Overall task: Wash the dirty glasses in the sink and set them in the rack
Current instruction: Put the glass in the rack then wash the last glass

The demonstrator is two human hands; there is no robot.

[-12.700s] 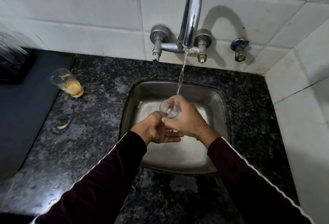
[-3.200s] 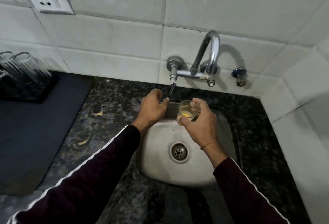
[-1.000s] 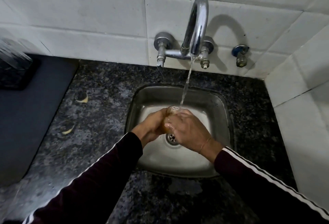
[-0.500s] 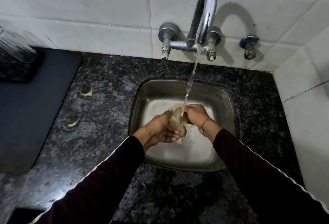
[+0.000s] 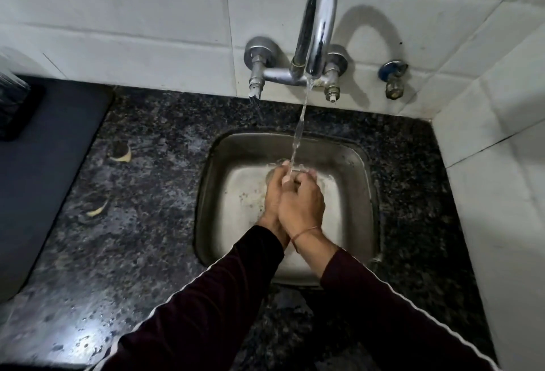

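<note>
Glass is almost wholly hidden between the two hands at frame centre, over the square steel sink [image 5: 365, 193]. Nearest, dark maroon sleeves [image 5: 206, 305] rise from the bottom edge. The left hand [image 5: 272, 190] and right hand [image 5: 302, 205] press together, fingers curled around it. Farther up, water [image 5: 299, 131] falls from the chrome wall tap [image 5: 320, 16]. No writing is legible.

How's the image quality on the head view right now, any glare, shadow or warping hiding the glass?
Head view: dim overall; the faucet throws a hard arched shadow on the tiles; glare streaks its chrome and the wet countertop. Wide-angle bending curves the tile lines. The rack at the left edge is smeared. The glass is hidden between the left hand and the right hand.
</note>
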